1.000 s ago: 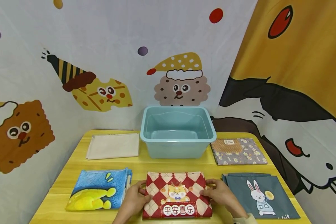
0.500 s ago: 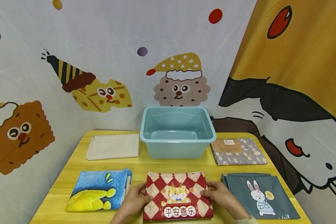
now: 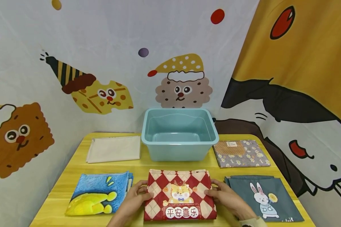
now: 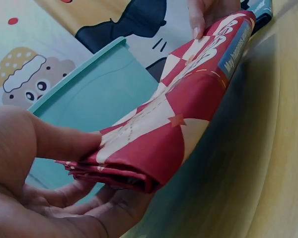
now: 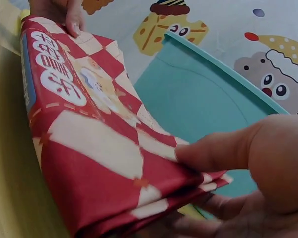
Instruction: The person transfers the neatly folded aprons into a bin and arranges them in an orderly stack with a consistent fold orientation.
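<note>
Both hands hold a folded red-and-cream checkered cloth (image 3: 180, 189) with a cartoon animal and white lettering, at the front middle of the table. My left hand (image 3: 137, 197) pinches its left edge, thumb on top and fingers underneath, as the left wrist view shows at the folded layers (image 4: 114, 173). On the opposite edge, the right hand (image 3: 225, 197) grips in the same way, its thumb (image 5: 213, 148) pressing the upper face. A shadow lies on the wood under the cloth in the left wrist view. Straight behind the cloth stands a light blue plastic basin (image 3: 180, 153).
A blue cloth with a yellow figure (image 3: 98, 194) lies left of the hands, a dark green rabbit cloth (image 3: 262, 197) right. Farther back are a plain cream cloth (image 3: 113, 149) and a grey flowered one (image 3: 242, 153), either side of the basin. A cartoon-printed curtain (image 3: 108, 37) hangs behind.
Between half a second ago and now, the checkered cloth has risen slightly in both hands. Earlier it tilted a little toward the front. The basin and other cloths stay put.
</note>
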Demonstrator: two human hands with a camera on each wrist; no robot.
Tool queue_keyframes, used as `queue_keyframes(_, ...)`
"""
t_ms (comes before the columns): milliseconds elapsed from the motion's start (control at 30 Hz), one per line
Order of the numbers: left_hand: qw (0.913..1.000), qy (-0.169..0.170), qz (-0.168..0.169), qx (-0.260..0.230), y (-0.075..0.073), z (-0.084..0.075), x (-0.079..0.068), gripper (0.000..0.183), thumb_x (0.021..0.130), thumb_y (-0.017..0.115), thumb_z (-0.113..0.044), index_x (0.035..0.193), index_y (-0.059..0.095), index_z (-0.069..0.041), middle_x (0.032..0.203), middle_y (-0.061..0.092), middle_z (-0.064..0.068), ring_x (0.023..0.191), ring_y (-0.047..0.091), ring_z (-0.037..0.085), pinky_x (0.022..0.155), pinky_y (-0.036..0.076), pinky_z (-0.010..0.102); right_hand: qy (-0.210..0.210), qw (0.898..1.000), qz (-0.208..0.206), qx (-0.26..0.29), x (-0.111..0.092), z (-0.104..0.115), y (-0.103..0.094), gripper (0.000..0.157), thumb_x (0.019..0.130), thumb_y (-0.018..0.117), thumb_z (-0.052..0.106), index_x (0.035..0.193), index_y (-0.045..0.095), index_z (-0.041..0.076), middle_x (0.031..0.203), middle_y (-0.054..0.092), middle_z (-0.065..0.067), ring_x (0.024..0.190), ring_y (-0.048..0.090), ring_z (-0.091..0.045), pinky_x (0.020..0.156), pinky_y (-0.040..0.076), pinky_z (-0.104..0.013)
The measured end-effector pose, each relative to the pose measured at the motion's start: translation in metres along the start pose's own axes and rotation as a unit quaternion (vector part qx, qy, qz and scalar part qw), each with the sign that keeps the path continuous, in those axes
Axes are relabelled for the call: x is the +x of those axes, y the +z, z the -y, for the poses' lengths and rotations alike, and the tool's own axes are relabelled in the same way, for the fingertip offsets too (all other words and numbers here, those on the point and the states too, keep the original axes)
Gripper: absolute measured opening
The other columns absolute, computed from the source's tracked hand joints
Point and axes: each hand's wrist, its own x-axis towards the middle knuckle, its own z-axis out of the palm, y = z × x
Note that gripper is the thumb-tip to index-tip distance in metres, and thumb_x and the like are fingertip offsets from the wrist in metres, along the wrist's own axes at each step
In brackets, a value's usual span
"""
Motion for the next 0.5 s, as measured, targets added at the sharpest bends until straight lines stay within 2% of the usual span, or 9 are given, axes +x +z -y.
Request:
queue_keyframes(100, 0.9991, -0.011, 0.019, -0.035, -0.001, -0.002, -0.001, 0.056, 0.097, 0.067, -0.014, 0.144, 0.042, 0.003, 0.119, 0.071, 0.015, 0.099, 0.071, 0.022, 0.081, 0.059, 0.036, -0.002, 1.0, 0.023, 0.019, -0.001, 0.002, -0.003, 0.071, 0.102, 0.063, 0.021, 0.153, 0.024, -0.01, 0.118, 0.073, -0.014, 0.101, 0.072, -0.022, 0.085, 0.059, -0.037)
queue_keyframes(233, 0.9961, -0.021, 0.033, -0.079, -0.002, -0.008, -0.002, 0.059, 0.1, 0.063, -0.02, 0.149, 0.037, -0.001, 0.113, 0.076, 0.01, 0.094, 0.072, 0.019, 0.079, 0.058, 0.034, -0.012, 0.996, 0.061, 0.057, -0.005, 0.008, -0.009, 0.081, 0.104, 0.059, 0.02, 0.158, 0.006, -0.009, 0.122, 0.072, -0.011, 0.1, 0.073, -0.017, 0.086, 0.06, -0.034)
queue_keyframes(367, 0.994, -0.006, 0.042, -0.1, -0.004, -0.015, -0.001, 0.065, 0.103, 0.059, -0.023, 0.156, 0.028, -0.003, 0.111, 0.076, 0.004, 0.09, 0.071, 0.016, 0.078, 0.057, 0.031, -0.033, 0.991, 0.095, 0.085, -0.009, 0.015, -0.017, 0.089, 0.104, 0.056, 0.016, 0.16, -0.01, -0.006, 0.121, 0.073, -0.005, 0.094, 0.072, -0.011, 0.084, 0.06, -0.029)
queue_keyframes(500, 0.9923, 0.008, 0.059, -0.109, -0.004, -0.021, -0.001, 0.068, 0.106, 0.055, -0.022, 0.161, 0.019, -0.006, 0.122, 0.073, 0.006, 0.097, 0.07, 0.016, 0.082, 0.056, 0.032, -0.048, 0.987, 0.115, 0.106, -0.012, 0.02, -0.021, 0.095, 0.105, 0.054, 0.012, 0.159, -0.022, -0.001, 0.12, 0.074, -0.003, 0.098, 0.073, -0.012, 0.085, 0.061, -0.029)
